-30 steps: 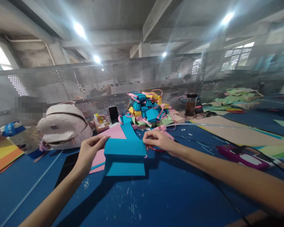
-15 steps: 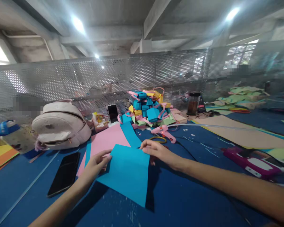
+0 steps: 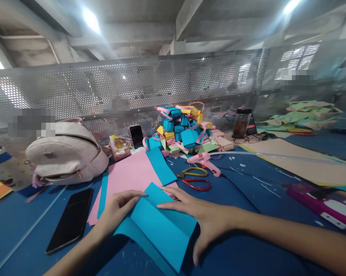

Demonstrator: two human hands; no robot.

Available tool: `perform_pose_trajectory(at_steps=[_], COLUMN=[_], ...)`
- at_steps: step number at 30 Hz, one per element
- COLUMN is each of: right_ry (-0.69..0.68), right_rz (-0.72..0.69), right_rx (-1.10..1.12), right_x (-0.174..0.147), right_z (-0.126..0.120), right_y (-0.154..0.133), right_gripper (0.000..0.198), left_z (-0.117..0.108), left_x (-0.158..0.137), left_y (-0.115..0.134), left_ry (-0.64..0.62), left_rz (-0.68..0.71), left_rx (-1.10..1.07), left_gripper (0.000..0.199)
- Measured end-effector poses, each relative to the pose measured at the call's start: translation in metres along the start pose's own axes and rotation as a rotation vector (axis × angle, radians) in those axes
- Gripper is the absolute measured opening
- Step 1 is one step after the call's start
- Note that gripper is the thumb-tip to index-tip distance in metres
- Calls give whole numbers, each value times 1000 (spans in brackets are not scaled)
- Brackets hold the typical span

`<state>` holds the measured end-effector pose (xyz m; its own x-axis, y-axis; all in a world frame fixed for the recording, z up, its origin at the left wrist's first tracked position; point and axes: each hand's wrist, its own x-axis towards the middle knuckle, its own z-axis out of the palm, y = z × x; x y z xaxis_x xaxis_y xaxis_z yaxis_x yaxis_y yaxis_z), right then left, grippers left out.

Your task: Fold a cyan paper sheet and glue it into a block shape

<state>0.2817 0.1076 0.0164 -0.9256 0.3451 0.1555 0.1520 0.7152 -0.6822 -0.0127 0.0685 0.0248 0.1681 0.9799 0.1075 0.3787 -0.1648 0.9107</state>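
Observation:
A sheet of blue paper [image 3: 161, 222] with fold lines across it is tilted over the table in front of me, its lower edge curling. My left hand [image 3: 122, 205] grips its upper left edge, the thumb and fingers closed on it. Spread across the upper right part of the sheet is my right hand [image 3: 201, 211], fingers stretched out and thumb well apart, touching the paper. Behind both hands lies a sheet of pink paper [image 3: 129, 170] with a blue paper strip [image 3: 161, 166] on top. Red and yellow handled scissors [image 3: 196, 184] rest just beyond my right hand.
A pink glue gun [image 3: 206, 161] lies before a heap of folded blue, yellow and pink paper pieces [image 3: 187, 134]. At left are a black phone [image 3: 71, 218] and a white backpack [image 3: 66, 153]. A purple device [image 3: 319, 205] sits at right; a perforated metal screen [image 3: 150, 80] stands behind.
The blue sheet has turned and now shows fold lines. My right hand has gone from pinching its top right corner to lying spread over it. The scissors now show fully.

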Motion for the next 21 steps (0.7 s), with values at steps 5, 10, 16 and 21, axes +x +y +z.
perform_pose_trajectory(at_steps=[5,10,16,21], right_ry=[256,513,560,569], right_rz=[-126,-50,82,445], right_rx=[-40,185,376,221], right_x=[1,1,6,7], right_z=[9,9,18,28], right_y=[6,-6,-10,7], right_gripper=[44,28,47,56], left_z=[-5,0,5,9], left_x=[-1,-8,-12,-11], left_y=[-4,1,17,23], left_ry=[12,31,107,169], left_rz=[-41,-53,57,153], left_rx=[-65,-149,-20,77], left_gripper=[32,45,24,26])
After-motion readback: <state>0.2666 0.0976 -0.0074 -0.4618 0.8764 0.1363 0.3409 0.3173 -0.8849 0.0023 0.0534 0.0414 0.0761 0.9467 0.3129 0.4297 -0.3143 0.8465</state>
